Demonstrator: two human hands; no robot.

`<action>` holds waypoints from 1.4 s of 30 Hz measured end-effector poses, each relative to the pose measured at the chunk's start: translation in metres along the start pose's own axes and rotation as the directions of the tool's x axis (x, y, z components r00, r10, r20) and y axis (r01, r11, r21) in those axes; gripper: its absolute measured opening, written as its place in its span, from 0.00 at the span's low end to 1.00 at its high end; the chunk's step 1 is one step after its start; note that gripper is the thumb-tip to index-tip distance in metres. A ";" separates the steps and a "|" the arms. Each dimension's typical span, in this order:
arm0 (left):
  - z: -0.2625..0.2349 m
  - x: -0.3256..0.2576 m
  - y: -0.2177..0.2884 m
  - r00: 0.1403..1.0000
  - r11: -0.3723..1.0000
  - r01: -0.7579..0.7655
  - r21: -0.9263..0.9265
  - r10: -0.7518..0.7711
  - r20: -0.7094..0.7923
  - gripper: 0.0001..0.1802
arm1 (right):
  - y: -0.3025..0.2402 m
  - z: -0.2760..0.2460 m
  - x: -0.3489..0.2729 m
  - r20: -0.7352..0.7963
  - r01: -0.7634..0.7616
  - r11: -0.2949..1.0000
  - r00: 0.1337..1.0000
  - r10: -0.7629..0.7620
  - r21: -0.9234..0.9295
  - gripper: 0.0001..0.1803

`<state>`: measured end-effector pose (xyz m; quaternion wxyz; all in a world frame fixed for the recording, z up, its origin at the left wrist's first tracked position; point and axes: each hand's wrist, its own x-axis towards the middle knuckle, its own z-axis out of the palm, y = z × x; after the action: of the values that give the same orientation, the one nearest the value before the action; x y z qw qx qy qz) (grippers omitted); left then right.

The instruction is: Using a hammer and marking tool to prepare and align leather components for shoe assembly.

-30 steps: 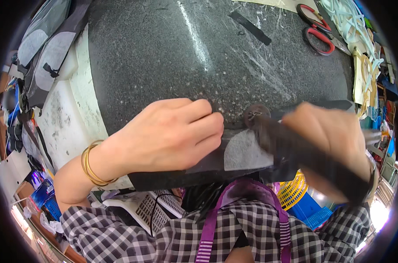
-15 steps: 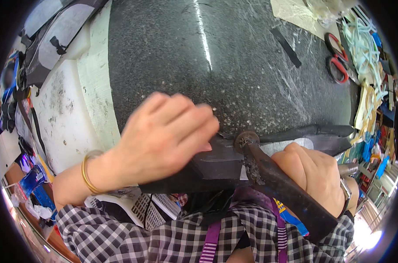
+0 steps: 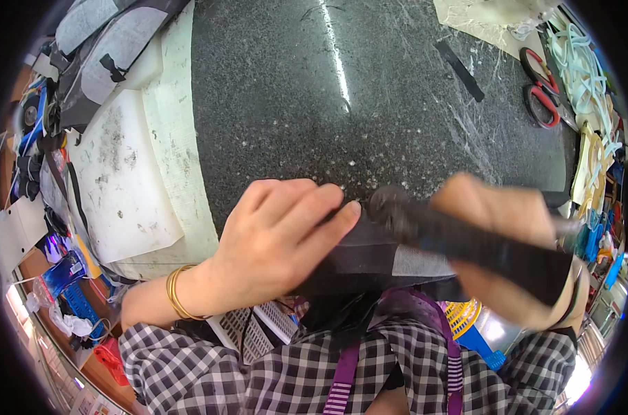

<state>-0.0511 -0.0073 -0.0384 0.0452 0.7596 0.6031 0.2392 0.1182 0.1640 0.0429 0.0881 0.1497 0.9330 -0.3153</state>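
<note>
Hammer (image 3: 459,238) in right hand (image 3: 514,249) now lower; left hand (image 3: 279,242) flattened on fabric (image 3: 369,259).

Bright overhead light leaves a white streak of glare on the polished dark speckled stone worktop (image 3: 369,104). Fisheye distortion bends edges toward a black rim. The right hand (image 3: 514,256) and its dark-handled tool (image 3: 466,242) are motion-blurred.

Dark speckled stone worktop (image 3: 397,104) — glossy, light-streaked

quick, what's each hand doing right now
Left hand: open, flat on the dark fabric piece.
Right hand: closed around a dark hammer-like tool.
</note>
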 end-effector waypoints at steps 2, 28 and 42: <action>0.002 -0.009 -0.005 0.997 0.995 0.065 -0.078 -0.067 -0.035 0.15 | 0.011 -0.006 0.013 -0.082 0.127 0.990 0.988 -0.132 -0.060 0.11; 0.007 0.066 0.059 0.891 0.919 -0.344 -0.194 0.385 0.241 0.19 | 0.077 -0.020 -0.085 0.323 0.231 0.973 0.921 -0.220 0.003 0.19; 0.023 0.060 0.065 0.985 0.986 -0.168 -0.009 0.168 0.037 0.17 | 0.295 -0.107 0.022 -0.760 -0.534 0.833 0.599 0.253 -0.144 0.09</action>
<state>0.0262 0.0360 -0.0168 0.0383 0.8120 0.5352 0.2297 0.1884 0.4579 -0.0444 -0.1859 0.4468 0.8746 -0.0287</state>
